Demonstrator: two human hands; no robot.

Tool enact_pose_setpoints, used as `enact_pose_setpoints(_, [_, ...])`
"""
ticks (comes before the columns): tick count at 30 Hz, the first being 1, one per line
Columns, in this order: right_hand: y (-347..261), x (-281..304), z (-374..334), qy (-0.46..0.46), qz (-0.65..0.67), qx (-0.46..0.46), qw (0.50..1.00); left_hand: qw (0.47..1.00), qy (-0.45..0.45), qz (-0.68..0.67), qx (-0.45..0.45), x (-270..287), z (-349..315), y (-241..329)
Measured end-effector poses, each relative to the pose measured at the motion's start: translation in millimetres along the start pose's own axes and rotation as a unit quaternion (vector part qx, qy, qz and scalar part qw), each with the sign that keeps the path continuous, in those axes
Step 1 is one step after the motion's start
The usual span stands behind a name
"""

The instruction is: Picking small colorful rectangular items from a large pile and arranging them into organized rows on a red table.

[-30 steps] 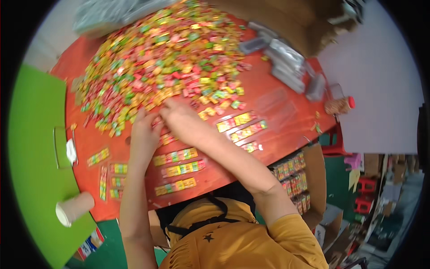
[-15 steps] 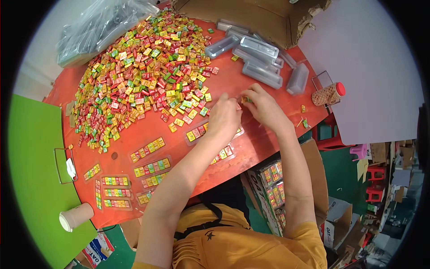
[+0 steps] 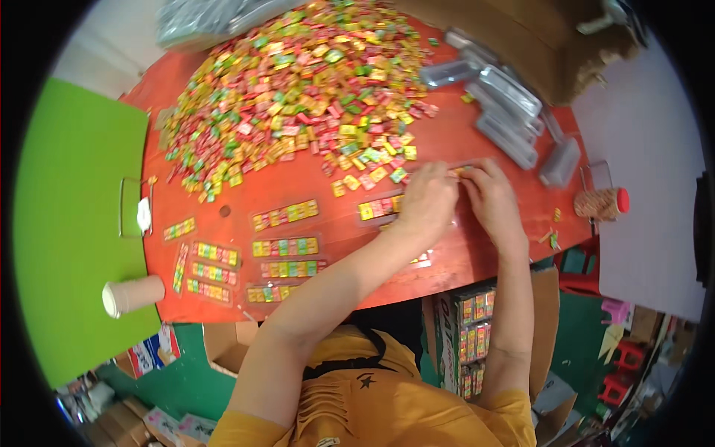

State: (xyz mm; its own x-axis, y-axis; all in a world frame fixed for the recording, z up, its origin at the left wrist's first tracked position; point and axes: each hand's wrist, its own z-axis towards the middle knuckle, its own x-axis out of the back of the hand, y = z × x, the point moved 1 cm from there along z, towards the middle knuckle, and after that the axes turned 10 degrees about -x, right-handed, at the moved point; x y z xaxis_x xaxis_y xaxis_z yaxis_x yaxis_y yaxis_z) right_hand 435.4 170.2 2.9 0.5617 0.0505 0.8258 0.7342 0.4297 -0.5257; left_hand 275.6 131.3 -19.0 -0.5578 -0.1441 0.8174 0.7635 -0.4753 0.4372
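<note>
Over the near right part of the red table [image 3: 357,287], my two hands work close together. The thumb and fingertips of my right hand [image 3: 491,205] are pinched on a small yellow-orange wrapped candy [image 3: 457,172]. Beside it, my left hand [image 3: 430,201] is closed with its back to me, and whatever its fingertips hold is hidden. A clear plastic tray [image 3: 383,207] with a row of wrapped candies lies partly under my left hand. Beyond my hands spreads a big heap of red, yellow and green wrapped candies [image 3: 290,104].
Several filled trays [image 3: 285,214] lie to the left. Empty clear plastic boxes [image 3: 506,134] are piled at the back right beside a cardboard box [image 3: 521,45]. A red-lidded jar [image 3: 599,203] stands right, a paper cup [image 3: 134,294] left. Below the edge is a carton of packed trays [image 3: 474,335].
The view has shifted, so the table and its things sit farther right and mostly higher in the picture. My hands have come closer together, their fingertips now almost meeting.
</note>
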Motion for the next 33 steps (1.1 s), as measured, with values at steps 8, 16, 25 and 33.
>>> enact_pose_setpoints(8, [-35,7,3,-0.005,-0.115,-0.024,0.993,1.0,0.003,-0.002,-0.026,25,-16,7])
enact_pose_setpoints(16, [-99,-48,18,-0.042,0.06,0.022,0.997,0.992,0.052,-0.002,0.113,115,-79,-75])
enact_pose_setpoints(25, [-128,-73,30,-0.063,-0.007,-0.048,0.997,0.992,0.037,0.047,0.115,98,-78,-78])
enact_pose_setpoints(33, [-116,-68,31,-0.016,-0.043,-0.025,0.999,0.993,0.05,-0.011,0.105,96,-75,-79])
